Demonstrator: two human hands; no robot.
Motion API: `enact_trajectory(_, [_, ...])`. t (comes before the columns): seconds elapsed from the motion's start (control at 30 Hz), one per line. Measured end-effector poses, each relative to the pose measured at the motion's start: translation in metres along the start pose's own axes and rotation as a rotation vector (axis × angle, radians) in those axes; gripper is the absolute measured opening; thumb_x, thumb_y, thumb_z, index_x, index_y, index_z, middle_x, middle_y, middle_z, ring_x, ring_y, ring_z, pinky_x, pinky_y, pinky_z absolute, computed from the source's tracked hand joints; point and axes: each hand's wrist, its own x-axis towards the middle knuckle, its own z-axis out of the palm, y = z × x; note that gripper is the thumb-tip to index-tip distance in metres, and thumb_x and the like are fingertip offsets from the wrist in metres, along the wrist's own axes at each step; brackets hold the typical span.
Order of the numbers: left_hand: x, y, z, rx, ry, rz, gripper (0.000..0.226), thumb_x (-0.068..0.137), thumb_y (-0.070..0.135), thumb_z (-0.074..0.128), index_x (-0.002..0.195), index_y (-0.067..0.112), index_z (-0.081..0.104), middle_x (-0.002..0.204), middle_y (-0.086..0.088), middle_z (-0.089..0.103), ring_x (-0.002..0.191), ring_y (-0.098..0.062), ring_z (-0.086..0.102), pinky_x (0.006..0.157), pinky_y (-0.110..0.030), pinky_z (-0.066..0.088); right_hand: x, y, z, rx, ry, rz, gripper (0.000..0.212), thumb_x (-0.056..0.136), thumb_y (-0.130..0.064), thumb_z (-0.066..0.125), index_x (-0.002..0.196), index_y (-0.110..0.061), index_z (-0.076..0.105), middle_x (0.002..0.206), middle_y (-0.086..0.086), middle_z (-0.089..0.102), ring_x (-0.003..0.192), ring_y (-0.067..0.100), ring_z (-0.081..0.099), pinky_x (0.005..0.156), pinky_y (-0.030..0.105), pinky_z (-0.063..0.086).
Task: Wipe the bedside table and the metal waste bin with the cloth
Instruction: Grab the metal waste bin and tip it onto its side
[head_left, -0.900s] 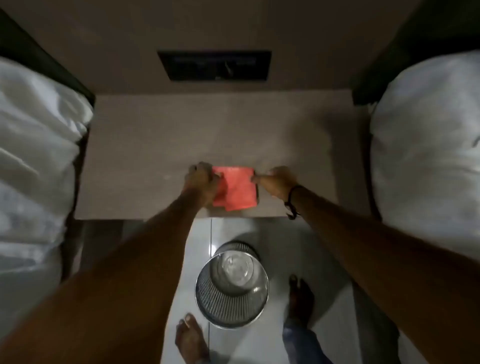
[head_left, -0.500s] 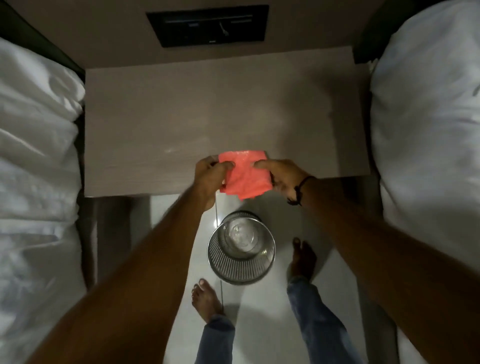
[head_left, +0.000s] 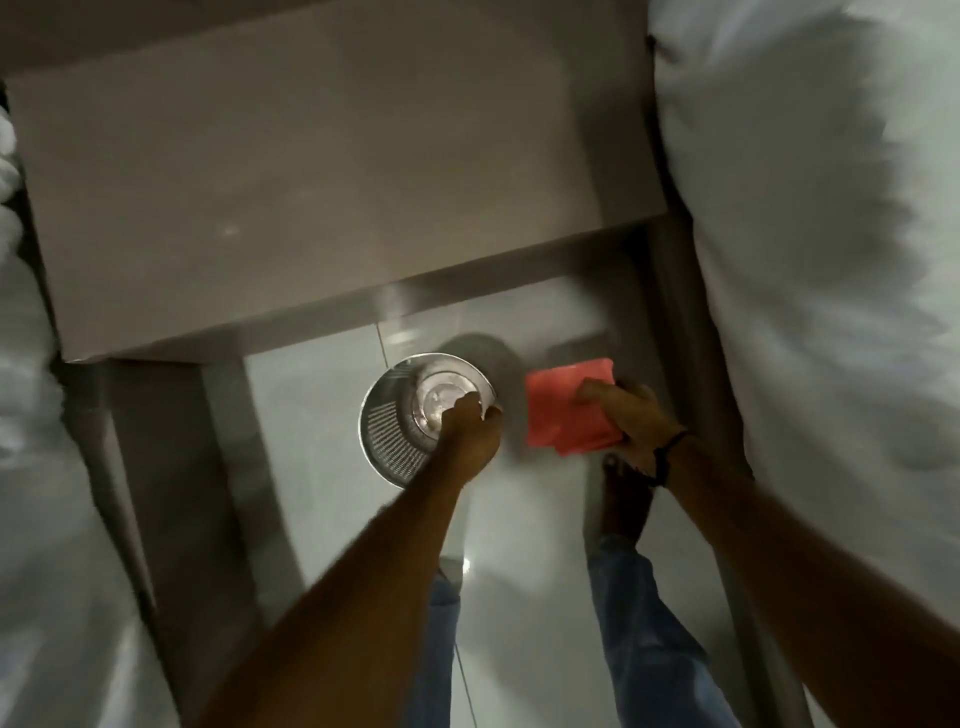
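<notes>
The round metal waste bin with perforated walls stands on the white floor just in front of the bedside table. My left hand grips the bin's right rim, fingers curled over the edge. My right hand holds the folded red cloth in the air to the right of the bin, a short gap away from it. The brown tabletop has nothing on it.
White bedding flanks the table on the left and right. My bare right foot and jeans legs stand on the glossy tiled floor below the bin. The image is motion-blurred.
Both hands left the table's front edge and dropped toward the floor. The left hand let go of the cloth and took the bin's rim; the right hand carried the cloth down beside the bin.
</notes>
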Motion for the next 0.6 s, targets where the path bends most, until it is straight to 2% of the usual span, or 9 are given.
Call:
enact_trajectory(0.07, [0.013, -0.008, 0.031, 0.029, 0.070, 0.011, 0.038, 0.101, 0.018, 0.049, 0.129, -0.005, 0.058, 0.132, -0.029, 0.062, 0.126, -0.043, 0.056, 0.108, -0.045, 0.042, 0.022, 0.021, -0.010, -0.083, -0.005, -0.008, 0.047, 0.083, -0.003, 0.071, 0.129, 0.003, 0.061, 0.126, 0.031, 0.065, 0.107, 0.045, 0.067, 0.084, 0.058, 0.059])
enact_trajectory(0.2, [0.024, -0.009, 0.057, 0.184, 0.222, 0.098, 0.046, 0.098, 0.017, 0.039, 0.129, -0.012, 0.057, 0.130, -0.035, 0.062, 0.126, -0.045, 0.057, 0.109, -0.047, 0.039, 0.049, 0.047, -0.023, -0.179, -0.056, -0.092, 0.038, 0.085, 0.000, 0.069, 0.123, 0.004, 0.067, 0.105, 0.021, 0.069, 0.083, 0.032, 0.068, 0.068, 0.039, 0.059])
enact_trajectory(0.27, [0.025, -0.009, 0.055, 0.281, 0.242, 0.145, 0.043, 0.099, 0.011, 0.043, 0.133, -0.012, 0.055, 0.133, -0.034, 0.061, 0.129, -0.043, 0.055, 0.113, -0.044, 0.036, 0.051, 0.049, -0.025, -0.235, -0.082, -0.135, 0.030, 0.085, -0.002, 0.069, 0.114, 0.002, 0.071, 0.095, 0.018, 0.070, 0.070, 0.025, 0.067, 0.057, 0.031, 0.057])
enact_trajectory(0.3, [0.023, -0.009, 0.052, 0.287, 0.247, 0.151, 0.040, 0.098, 0.008, 0.046, 0.132, -0.010, 0.056, 0.133, -0.033, 0.061, 0.129, -0.043, 0.056, 0.113, -0.044, 0.037, 0.051, 0.050, -0.026, -0.247, -0.071, -0.149, 0.024, 0.084, -0.003, 0.068, 0.108, -0.001, 0.073, 0.091, 0.017, 0.070, 0.068, 0.025, 0.066, 0.057, 0.031, 0.056])
enact_trajectory(0.37, [0.012, -0.009, 0.038, 0.213, 0.254, 0.168, 0.032, 0.098, 0.008, 0.050, 0.124, -0.006, 0.063, 0.125, -0.029, 0.066, 0.122, -0.042, 0.060, 0.110, -0.046, 0.045, 0.047, 0.048, -0.025, -0.240, -0.018, -0.174, 0.006, 0.085, -0.004, 0.067, 0.086, -0.007, 0.072, 0.083, 0.015, 0.065, 0.073, 0.025, 0.063, 0.065, 0.036, 0.053])
enact_trajectory(0.4, [0.004, -0.011, 0.029, 0.152, 0.252, 0.176, 0.026, 0.098, 0.008, 0.053, 0.118, -0.003, 0.066, 0.119, -0.025, 0.070, 0.117, -0.041, 0.064, 0.105, -0.049, 0.050, 0.045, 0.047, -0.023, -0.242, 0.008, -0.191, 0.011, 0.084, -0.003, 0.067, 0.076, -0.010, 0.066, 0.080, 0.014, 0.060, 0.075, 0.024, 0.059, 0.068, 0.037, 0.050])
enact_trajectory(0.5, [-0.028, -0.027, -0.009, -0.119, 0.255, 0.089, 0.014, 0.097, 0.014, 0.059, 0.102, 0.020, 0.071, 0.106, -0.005, 0.071, 0.106, -0.032, 0.067, 0.087, -0.047, 0.060, 0.037, 0.042, -0.011, -0.253, 0.030, -0.249, 0.007, 0.082, -0.008, 0.067, 0.077, -0.006, 0.062, 0.077, 0.011, 0.052, 0.076, 0.021, 0.051, 0.071, 0.034, 0.044])
enact_trajectory(0.57, [-0.043, -0.044, -0.035, -0.311, 0.219, -0.055, 0.017, 0.097, 0.019, 0.061, 0.106, 0.030, 0.070, 0.117, -0.002, 0.068, 0.113, -0.032, 0.064, 0.090, -0.052, 0.059, 0.028, 0.043, 0.003, -0.260, 0.007, -0.283, 0.008, 0.077, -0.014, 0.065, 0.075, -0.009, 0.059, 0.074, 0.006, 0.055, 0.072, 0.018, 0.053, 0.069, 0.031, 0.045])
enact_trajectory(0.6, [-0.045, -0.054, -0.046, -0.392, 0.175, -0.102, 0.022, 0.097, 0.019, 0.060, 0.116, 0.025, 0.068, 0.125, -0.007, 0.067, 0.117, -0.036, 0.063, 0.094, -0.057, 0.057, 0.022, 0.046, 0.012, -0.279, -0.006, -0.298, 0.010, 0.076, -0.014, 0.064, 0.072, -0.015, 0.055, 0.072, 0.002, 0.056, 0.069, 0.015, 0.053, 0.066, 0.029, 0.046])
